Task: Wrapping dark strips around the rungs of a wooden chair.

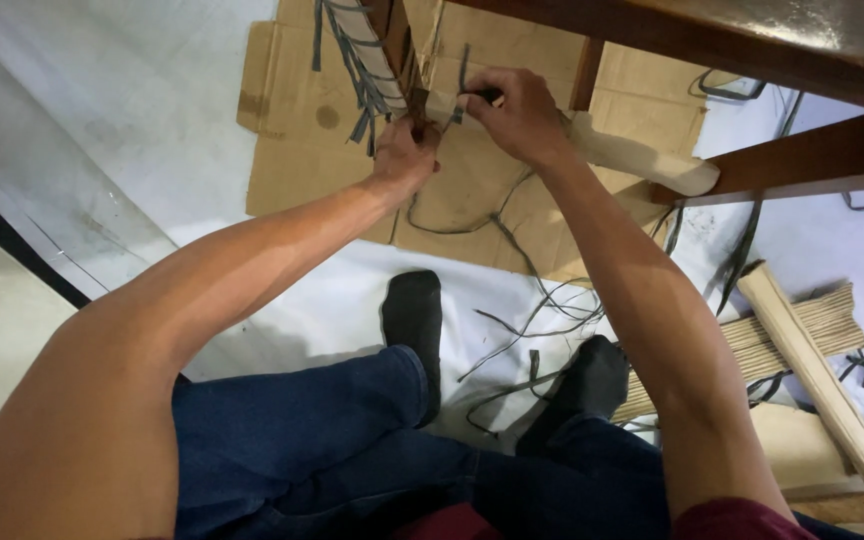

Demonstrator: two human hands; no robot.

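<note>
Gripping the wooden frame piece (404,50) is what your left hand (404,158) is doing right now: fingers closed around its lower end, just over the top part of the flattened cardboard sheet (292,130). Grey strips (352,60) are hanging off the left side of that frame piece, loose ends dangling toward the cardboard.

Your right hand (517,112) is sitting just right of it, closed on a small dark tool (487,96); I can't tell what kind, only a short dark end is showing past your fingers. It's pressing in at the same spot where the strips meet the wood.

My read: you're working on the strip ends at the frame, either cutting or prying them loose. Next move is probably calling for a steady hold with the left while the right is working the tool tip at the joint, keeping it angled away from your left fingers, since the two hands are nearly touching.

Further right, a dark wooden rail (802,160) is crossing the top right corner of the floor area. Loose grey offcuts (532,320) are lying on the white floor covering (152,120) near your socked feet (414,320). A woven panel with a pale wrapped bar (812,370) is lying at the right edge.
</note>
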